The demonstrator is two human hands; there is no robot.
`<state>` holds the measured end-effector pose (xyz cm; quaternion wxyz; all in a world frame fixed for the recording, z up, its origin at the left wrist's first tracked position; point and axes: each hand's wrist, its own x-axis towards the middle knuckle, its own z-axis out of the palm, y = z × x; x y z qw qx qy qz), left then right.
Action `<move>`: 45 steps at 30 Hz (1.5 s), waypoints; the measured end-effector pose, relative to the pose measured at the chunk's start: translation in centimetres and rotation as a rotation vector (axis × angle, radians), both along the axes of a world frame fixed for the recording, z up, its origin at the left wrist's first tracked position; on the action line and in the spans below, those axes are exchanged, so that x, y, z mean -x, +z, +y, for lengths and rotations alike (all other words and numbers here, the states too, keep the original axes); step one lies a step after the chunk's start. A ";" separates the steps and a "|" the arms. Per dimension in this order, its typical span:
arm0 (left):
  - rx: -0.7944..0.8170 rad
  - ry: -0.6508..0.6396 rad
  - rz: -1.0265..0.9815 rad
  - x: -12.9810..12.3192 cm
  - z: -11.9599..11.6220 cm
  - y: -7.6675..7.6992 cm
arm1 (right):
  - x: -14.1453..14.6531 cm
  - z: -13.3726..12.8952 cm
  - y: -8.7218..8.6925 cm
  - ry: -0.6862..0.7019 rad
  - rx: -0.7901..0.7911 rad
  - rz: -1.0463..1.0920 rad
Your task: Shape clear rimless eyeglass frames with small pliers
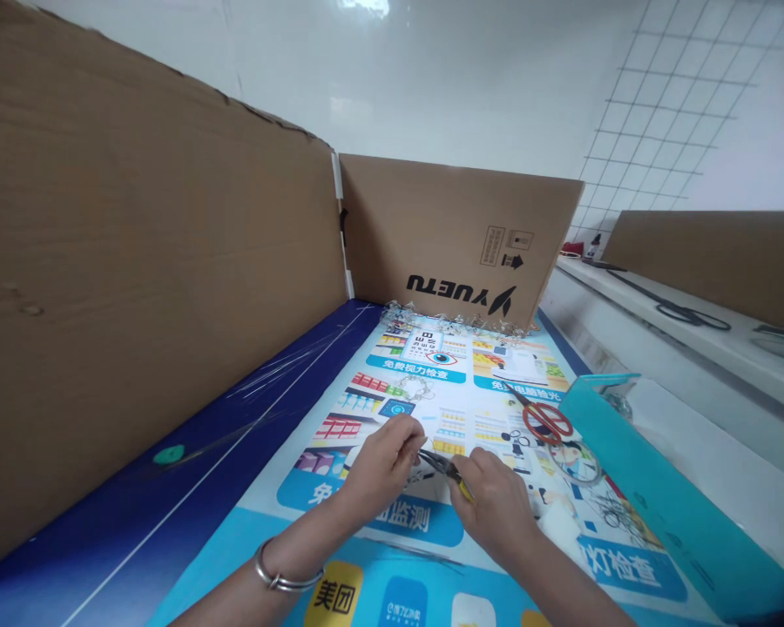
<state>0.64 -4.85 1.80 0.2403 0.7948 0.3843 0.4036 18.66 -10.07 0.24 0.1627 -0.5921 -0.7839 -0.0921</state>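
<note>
Cardboard wall [157,261] bounds the left; right hand [496,509] grips pliers [441,464] against left hand [382,466].

A glossy white wall [418,78] rises at the back, with a bright patch of ceiling light [364,7] reflected near its top, and dark grid lines [666,113] cover the part to the right. Tall cardboard panels [137,279] stand upright along the left, joined by white tape [335,174] to a sheet printed upside down with "YUETU" [457,235]. Further right, a white counter [653,305] runs beneath another cardboard panel [712,261].
</note>
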 end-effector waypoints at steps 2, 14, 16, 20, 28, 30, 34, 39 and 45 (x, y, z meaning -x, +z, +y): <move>0.002 -0.018 0.002 0.0 0.0 0.0 | 0.0 0.0 0.1 0.000 0.015 0.003; 0.003 -0.028 -0.058 0.2 -0.3 0.8 | 0.1 -0.1 0.2 0.029 0.000 0.079; 0.003 -0.012 -0.071 0.3 -0.3 0.8 | 0.0 0.0 0.2 0.027 -0.017 0.099; 0.015 0.001 -0.094 0.2 -0.1 0.7 | -0.1 0.1 -0.2 0.021 -0.017 0.135; 0.023 0.018 -0.084 -0.3 -0.3 0.5 | 0.1 -0.1 0.1 0.017 -0.003 0.114; 0.020 0.021 -0.083 -0.3 -0.4 0.5 | 0.2 -0.2 0.3 0.006 -0.006 0.096; 0.037 0.036 -0.095 -0.4 -0.5 0.4 | 0.3 -0.3 0.3 -0.011 -0.033 0.068; 0.089 0.015 -0.121 -0.4 -0.5 0.6 | 0.4 -0.3 0.2 -0.030 -0.043 0.059; 0.108 -0.044 -0.130 -0.5 -0.4 0.4 | 0.3 -0.4 0.3 -0.021 -0.027 0.064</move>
